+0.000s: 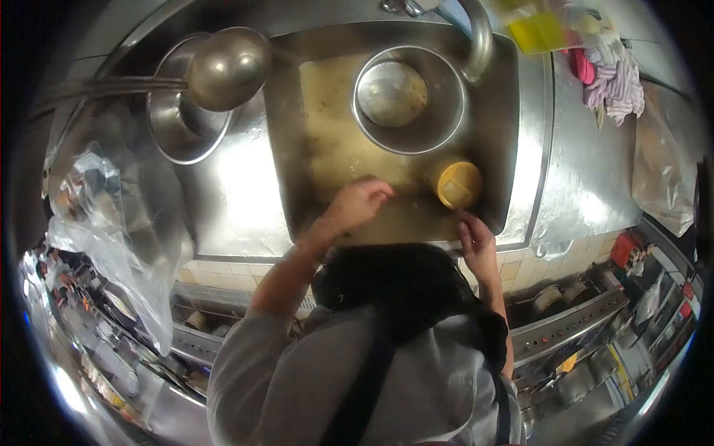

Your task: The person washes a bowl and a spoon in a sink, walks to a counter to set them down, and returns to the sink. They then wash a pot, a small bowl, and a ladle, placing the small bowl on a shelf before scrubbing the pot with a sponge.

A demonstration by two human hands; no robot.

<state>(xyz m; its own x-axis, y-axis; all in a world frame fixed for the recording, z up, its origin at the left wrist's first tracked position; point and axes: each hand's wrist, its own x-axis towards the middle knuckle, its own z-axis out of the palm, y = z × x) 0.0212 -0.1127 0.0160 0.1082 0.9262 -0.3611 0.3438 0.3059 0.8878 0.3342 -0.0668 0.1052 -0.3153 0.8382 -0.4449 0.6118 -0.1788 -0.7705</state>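
Observation:
A sink (280, 149) of cloudy yellowish water lies before me. Over its near part is my left hand (361, 201), its fingers curled together; what they hold, if anything, I cannot make out. My right hand (477, 238), at the sink's near right, pinches the near edge of a small round yellow cup (448, 182). The cup tilts so that its opening faces up towards me, with something pale inside. Beyond both hands a round steel pot (446, 89) stands in the sink, with some murky liquid at its bottom.
A steel faucet (480, 44) bends over the sink's far right. On the left counter is another steel pot (175, 134) with a large ladle (229, 68) across it. A plastic bag (111, 223) lies at left, striped cloths (613, 85) at right.

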